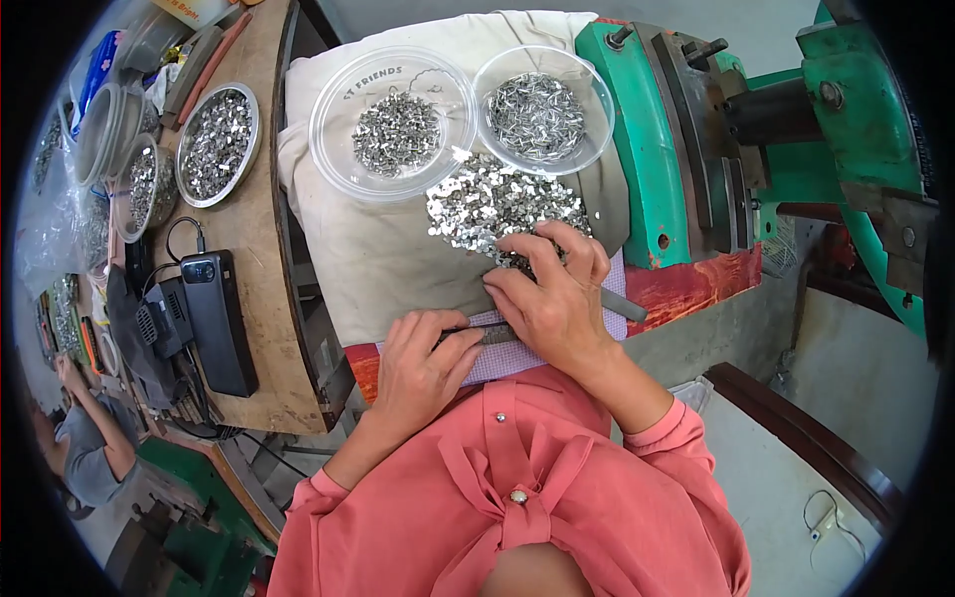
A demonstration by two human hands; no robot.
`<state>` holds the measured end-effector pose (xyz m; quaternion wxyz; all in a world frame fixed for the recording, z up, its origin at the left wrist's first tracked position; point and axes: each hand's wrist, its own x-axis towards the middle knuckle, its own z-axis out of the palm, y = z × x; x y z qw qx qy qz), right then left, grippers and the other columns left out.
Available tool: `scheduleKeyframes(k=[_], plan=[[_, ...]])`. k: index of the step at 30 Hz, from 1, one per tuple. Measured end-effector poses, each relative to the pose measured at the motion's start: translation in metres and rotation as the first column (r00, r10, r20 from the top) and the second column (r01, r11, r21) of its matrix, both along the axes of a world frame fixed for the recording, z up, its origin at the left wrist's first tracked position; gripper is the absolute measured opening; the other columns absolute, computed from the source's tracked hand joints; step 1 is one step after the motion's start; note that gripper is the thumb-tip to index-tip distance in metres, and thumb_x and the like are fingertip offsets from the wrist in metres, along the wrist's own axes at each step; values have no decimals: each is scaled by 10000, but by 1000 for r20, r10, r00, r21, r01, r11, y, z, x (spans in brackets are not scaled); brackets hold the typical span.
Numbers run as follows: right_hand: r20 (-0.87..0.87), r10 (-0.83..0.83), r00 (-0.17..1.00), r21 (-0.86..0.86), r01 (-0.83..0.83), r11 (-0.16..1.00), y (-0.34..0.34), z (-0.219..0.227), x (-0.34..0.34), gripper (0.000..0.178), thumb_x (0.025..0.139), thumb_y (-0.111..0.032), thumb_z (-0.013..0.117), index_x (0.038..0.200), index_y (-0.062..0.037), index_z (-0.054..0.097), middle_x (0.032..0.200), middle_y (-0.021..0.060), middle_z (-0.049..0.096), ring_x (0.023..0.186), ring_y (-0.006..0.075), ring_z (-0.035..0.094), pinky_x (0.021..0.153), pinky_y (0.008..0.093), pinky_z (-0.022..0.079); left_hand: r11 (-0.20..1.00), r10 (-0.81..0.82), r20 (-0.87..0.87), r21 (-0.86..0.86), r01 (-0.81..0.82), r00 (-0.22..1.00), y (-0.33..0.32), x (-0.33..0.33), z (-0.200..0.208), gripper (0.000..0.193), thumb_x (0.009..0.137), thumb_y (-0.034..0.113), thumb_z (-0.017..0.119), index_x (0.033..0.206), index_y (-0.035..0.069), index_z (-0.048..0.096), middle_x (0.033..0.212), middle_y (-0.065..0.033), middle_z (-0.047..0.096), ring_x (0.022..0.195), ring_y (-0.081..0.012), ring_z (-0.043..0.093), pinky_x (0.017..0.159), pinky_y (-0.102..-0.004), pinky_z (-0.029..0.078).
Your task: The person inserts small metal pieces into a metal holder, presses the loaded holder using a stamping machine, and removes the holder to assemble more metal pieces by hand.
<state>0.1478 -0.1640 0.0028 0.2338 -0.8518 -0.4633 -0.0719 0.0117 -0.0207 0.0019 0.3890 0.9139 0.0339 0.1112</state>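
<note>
My left hand (423,360) is closed around the end of a dark, narrow metal bar (494,333), low over the checked cloth in front of me. My right hand (559,298) reaches over the near edge of a heap of small shiny metal pieces (502,202). Its fingers are bent and spread, the thumb apart from the index finger, and no held piece shows. Behind the heap stand a wide clear plastic lid (333,139) with small metal parts (396,134) on it and a clear round tub (600,124) holding thin metal pins (537,117).
A green machine (637,149) borders the cloth-covered work surface (348,269) on the right. On the left, a wooden table (284,328) bears a bowl of metal pieces (214,144) and a black power bank (221,323) with cables. Another person (90,448) sits at far left.
</note>
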Motion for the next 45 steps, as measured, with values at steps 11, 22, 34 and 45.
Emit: scheduleKeyframes(k=[11,22,34,45], plan=[[-147,1,989,53,7,999,-8,-1,-4,161,675,-141,806,788,-176,697,1120,-50,650,1201,283,470,983,442,296,994,45,-13,-96,-46,999,-2,2,-4,192,743,53,784,903,59,678,982,-57,632,877,-267,596,749,-391,460],[-216,22,976,78,-5,997,-34,1,-32,171,669,-177,835,813,-187,744,1079,-28,665,1150,293,489,987,411,305,1000,-12,48,10,12,999,1,-2,-4,167,779,64,759,925,54,680,987,-51,643,897,-244,615,748,-373,464],[-149,-32,988,68,42,997,-10,1,5,161,715,-182,824,858,-196,753,1133,-30,640,1186,306,462,995,443,296,997,20,0,-74,-20,1000,0,0,-1,183,741,33,761,885,55,649,969,-58,636,862,-258,605,741,-379,456],[-148,4,989,37,2,999,11,-1,7,135,715,-191,817,823,-194,736,1157,-45,626,1216,288,455,1011,455,260,992,44,-49,-118,-49,998,-2,0,-1,280,718,55,795,952,59,643,1025,-78,623,907,-291,595,769,-399,462]])
